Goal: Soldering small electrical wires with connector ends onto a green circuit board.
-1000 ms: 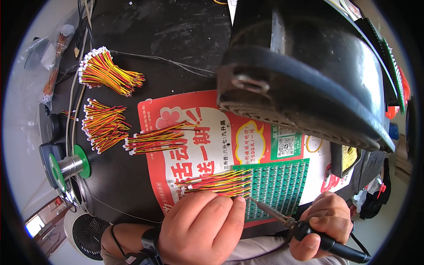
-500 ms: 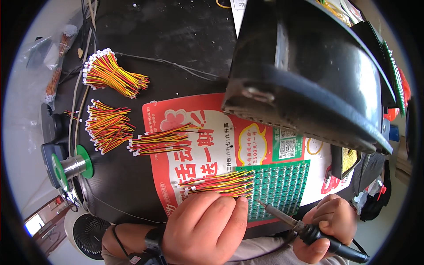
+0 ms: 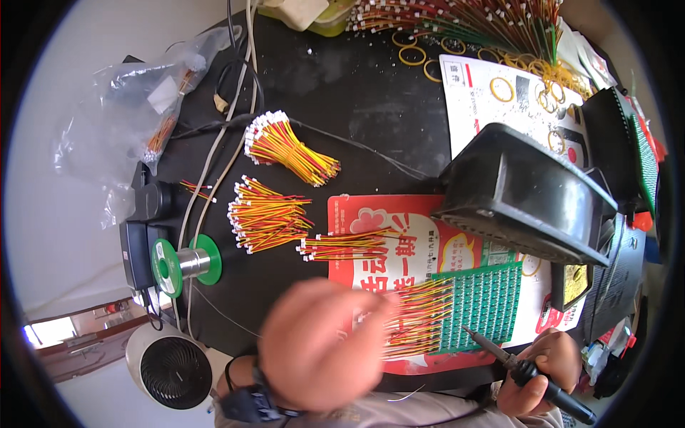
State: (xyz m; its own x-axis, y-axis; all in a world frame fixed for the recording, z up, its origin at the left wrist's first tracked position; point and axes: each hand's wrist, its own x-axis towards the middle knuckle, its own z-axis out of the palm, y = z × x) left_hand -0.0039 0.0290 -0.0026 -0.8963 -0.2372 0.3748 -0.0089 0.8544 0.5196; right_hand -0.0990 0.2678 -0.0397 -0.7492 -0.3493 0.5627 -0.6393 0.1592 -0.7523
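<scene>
My right hand [image 3: 553,357] is wrapped around the black handle of a soldering iron [image 3: 526,371], its tip pointing left over a green circuit board panel [image 3: 485,299]. Red, yellow and black wires [image 3: 424,307] run in a row to the panel's left side. Left of the panel my left hand [image 3: 321,342] is smeared by motion, covering the outer ends of some wires, so its fingers cannot be read. Beyond it are a short row of wires [image 3: 349,246], a pile of wires with white connectors [image 3: 267,214], and a tied wire bundle [image 3: 292,150].
A solder spool [image 3: 191,264] with green flanges stands at left, near pale cables. The black box-shaped device [image 3: 528,192] rises beyond the panel, beside a yellow sponge [image 3: 574,284] in its holder. Rubber bands [image 3: 412,55] and many wires [image 3: 499,21] lie at the far right.
The view has shifted, showing more of the table's far side. My left hand has moved left off the wire ends at the panel and is blurred. My right hand still holds the soldering iron.
</scene>
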